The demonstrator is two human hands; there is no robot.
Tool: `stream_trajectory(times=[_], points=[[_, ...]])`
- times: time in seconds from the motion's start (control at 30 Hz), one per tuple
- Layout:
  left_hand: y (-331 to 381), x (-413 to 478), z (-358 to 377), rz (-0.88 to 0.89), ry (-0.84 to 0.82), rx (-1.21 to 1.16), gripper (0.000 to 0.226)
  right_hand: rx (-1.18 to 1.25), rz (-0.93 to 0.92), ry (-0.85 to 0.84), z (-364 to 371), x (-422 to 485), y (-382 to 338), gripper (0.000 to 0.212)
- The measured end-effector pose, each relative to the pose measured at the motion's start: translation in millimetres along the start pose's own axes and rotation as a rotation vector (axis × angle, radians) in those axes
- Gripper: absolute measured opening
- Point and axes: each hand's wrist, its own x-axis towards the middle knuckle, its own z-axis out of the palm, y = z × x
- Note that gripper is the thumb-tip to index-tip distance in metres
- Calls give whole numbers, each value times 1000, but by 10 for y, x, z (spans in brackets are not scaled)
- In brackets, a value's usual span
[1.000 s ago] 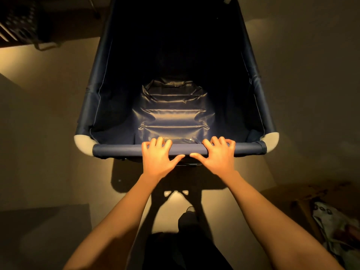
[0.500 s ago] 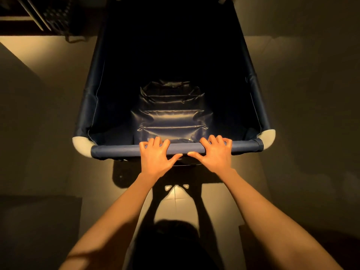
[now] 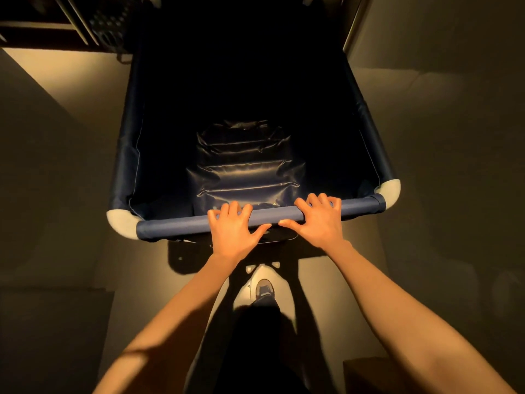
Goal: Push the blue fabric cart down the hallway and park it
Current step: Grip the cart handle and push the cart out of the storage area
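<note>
The blue fabric cart [image 3: 129, 155] fills the middle of the head view, a deep dark-blue bin with white rounded corner caps. Its padded near rail [image 3: 176, 224] runs slightly uphill to the right. My left hand [image 3: 234, 233] wraps the rail just left of its middle, fingers over the top. My right hand [image 3: 319, 221] grips the rail right of the middle, thumb pointing inward. The cart's inside is dark and only wrinkled fabric shows at the bottom; nothing else can be made out in it.
Dim hallway floor [image 3: 71, 89] lies on both sides of the cart. A dark rack with a perforated basket [image 3: 110, 24] stands at the far left. A vertical metal edge [image 3: 352, 27] rises at the far right. My shoe [image 3: 264, 290] shows below the rail. A brown box corner [image 3: 369, 376] sits at the bottom right.
The cart has rolled forward and swung slightly, its rail now tilting up to the right. The rack at the far left has come closer. Both hands keep their grip.
</note>
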Motion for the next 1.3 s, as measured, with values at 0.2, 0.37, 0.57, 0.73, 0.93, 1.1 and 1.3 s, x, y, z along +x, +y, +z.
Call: stream_trajectory(times=[0.2, 0.37, 0.57, 0.73, 0.93, 1.1, 1.3], points=[[57, 382, 66, -86, -33, 2, 54, 2, -57, -30, -145, 449, 145, 95], [96, 708, 142, -153, -36, -12, 56, 15, -107, -41, -223, 882, 277, 101], [120, 1072, 184, -227, -97, -21, 56, -5, -176, -62, -270, 1403, 421, 103], [-86, 1219, 179, -167, -94, -21, 56, -36, -248, -73, -285, 1721, 530, 99], [-156, 1163, 140, -233, -63, 9, 54, -35, -324, -58, -285, 1906, 642, 59], [99, 991, 162, -275, -89, 16, 53, -53, -348, -75, -307, 1760, 775, 74], [464, 601, 90, -265, -92, 34, 54, -37, -343, -96, -320, 1330, 946, 97]])
